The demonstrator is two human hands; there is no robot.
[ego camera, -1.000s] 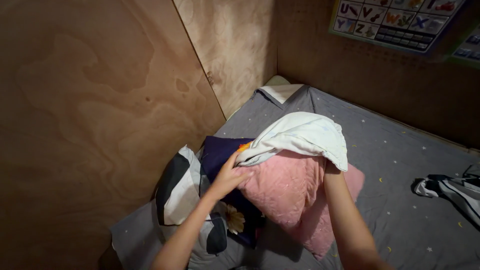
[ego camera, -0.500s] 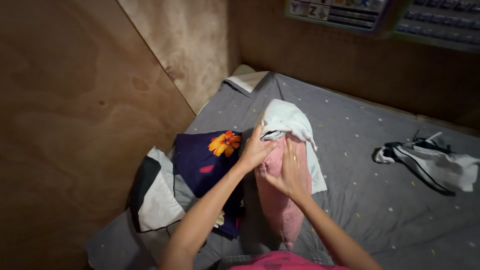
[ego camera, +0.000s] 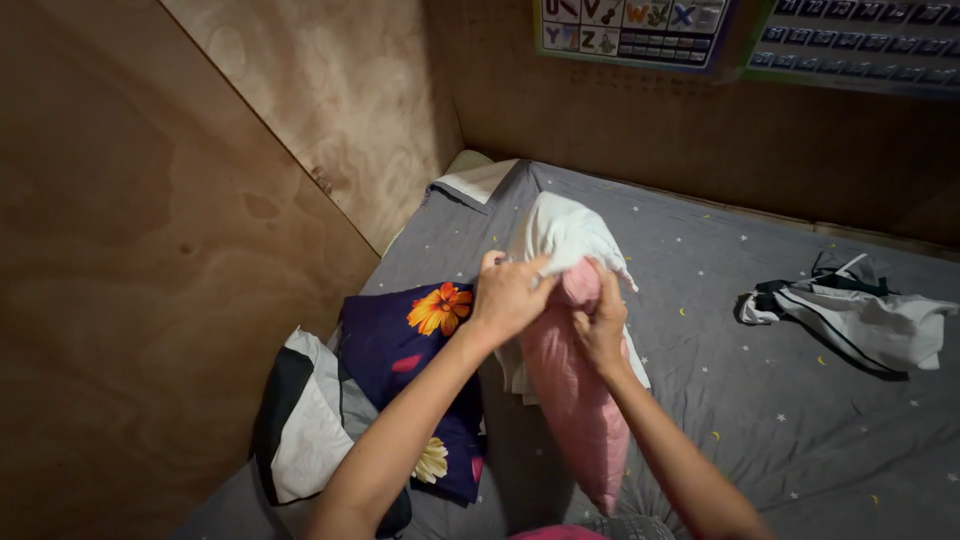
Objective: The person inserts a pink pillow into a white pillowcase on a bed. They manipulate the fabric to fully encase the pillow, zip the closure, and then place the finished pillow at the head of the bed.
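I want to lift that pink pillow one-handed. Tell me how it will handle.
The pink pillow probably sags rather than staying stiff: it hangs long and bends where the left hand and right hand pinch it. It looks light for its bulk. The white pillowcase drapes loosely over its top and may slide.

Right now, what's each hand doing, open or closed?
Left hand: closed on the white cover.
Right hand: closed, gripping the pink pillow at the cover's edge.
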